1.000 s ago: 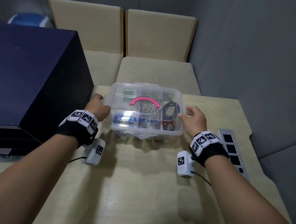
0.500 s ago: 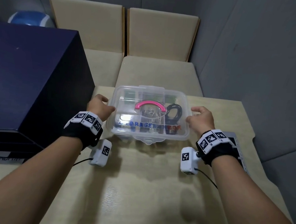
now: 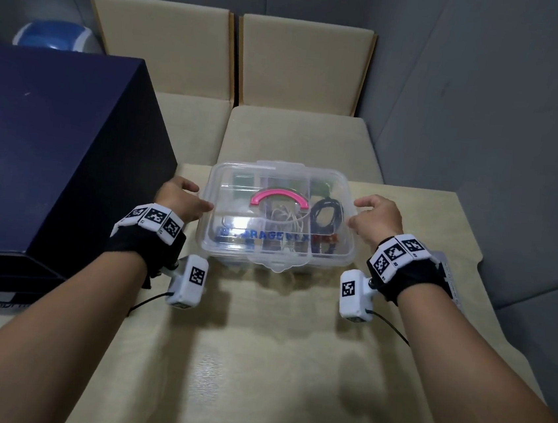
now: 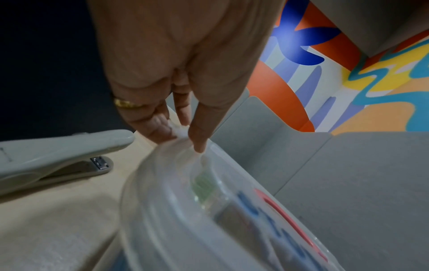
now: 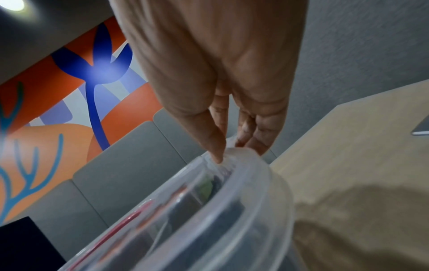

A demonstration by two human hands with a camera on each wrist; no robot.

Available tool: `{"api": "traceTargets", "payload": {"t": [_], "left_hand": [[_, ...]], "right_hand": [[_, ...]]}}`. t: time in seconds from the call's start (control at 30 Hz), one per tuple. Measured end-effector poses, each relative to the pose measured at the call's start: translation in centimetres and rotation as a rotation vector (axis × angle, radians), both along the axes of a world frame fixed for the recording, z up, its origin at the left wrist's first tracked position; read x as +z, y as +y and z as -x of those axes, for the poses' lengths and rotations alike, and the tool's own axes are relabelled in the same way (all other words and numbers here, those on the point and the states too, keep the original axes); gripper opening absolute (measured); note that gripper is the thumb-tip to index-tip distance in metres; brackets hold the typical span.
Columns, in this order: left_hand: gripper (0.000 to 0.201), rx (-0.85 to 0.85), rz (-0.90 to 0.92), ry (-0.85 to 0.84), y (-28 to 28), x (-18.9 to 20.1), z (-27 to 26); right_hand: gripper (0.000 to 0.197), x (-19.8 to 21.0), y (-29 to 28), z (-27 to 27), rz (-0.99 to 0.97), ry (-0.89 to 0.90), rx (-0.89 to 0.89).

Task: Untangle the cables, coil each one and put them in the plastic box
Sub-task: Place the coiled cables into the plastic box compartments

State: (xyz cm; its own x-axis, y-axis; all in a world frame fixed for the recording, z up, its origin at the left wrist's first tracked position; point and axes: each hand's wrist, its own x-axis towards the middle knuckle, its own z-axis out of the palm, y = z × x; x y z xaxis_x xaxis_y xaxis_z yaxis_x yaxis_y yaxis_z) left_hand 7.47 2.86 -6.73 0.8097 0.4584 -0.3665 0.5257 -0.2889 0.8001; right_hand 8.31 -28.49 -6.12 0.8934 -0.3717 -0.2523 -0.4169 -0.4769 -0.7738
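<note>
Beige seat cushions [image 3: 289, 136] sit beyond the pale table [image 3: 254, 364] I'm working over. At far left stands a dark blue box [image 3: 46, 152], with a grey stapler [image 4: 53, 157] beside it. My left hand [image 3: 177, 199] pinches the left rim of the plastic box [image 3: 276, 242], thumb on the lid. Inside I see a white cable [image 3: 283, 218] and a coiled black cable [image 3: 327, 213] under the pink handle [image 3: 280, 197]. My right hand [image 3: 378, 218] pinches the right rim likewise. I judge it light, smooth, slightly flexible; the side rims or the handle offer the surest grip.
</note>
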Motion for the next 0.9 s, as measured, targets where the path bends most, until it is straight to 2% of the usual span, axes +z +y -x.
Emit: {"api": "traceTargets", "payload": {"t": [0.1,0.27,0.37,0.47,0.67,0.9], "left_hand": [[0.039,0.005,-0.032,-0.018,-0.1,-0.4,-0.1],[0.030,-0.036,-0.112,0.013,-0.1,-0.4,-0.3],[0.024,-0.114,-0.249,0.035,-0.5,0.0,-0.1],[0.027,-0.141,-0.310,0.037,-1.1,0.3,0.0],[0.026,-0.143,-0.299,0.096,-1.2,0.5,-0.5],[0.029,-0.134,-0.222,0.061,-0.8,-0.3,-0.3]], "right_hand": [[0.029,0.0,-0.2,0.0,0.017,0.036,-0.008],[0.034,-0.7,-0.2,0.2,0.013,0.048,-0.013],[0.034,-0.7,0.0,0.4,0.122,0.022,0.005],[0.022,-0.1,0.5,0.6,0.220,0.034,0.023],[0.010,0.7,1.2,-0.3,0.264,0.078,0.024],[0.013,1.2,1.3,-0.1,0.255,0.117,0.054]]}}
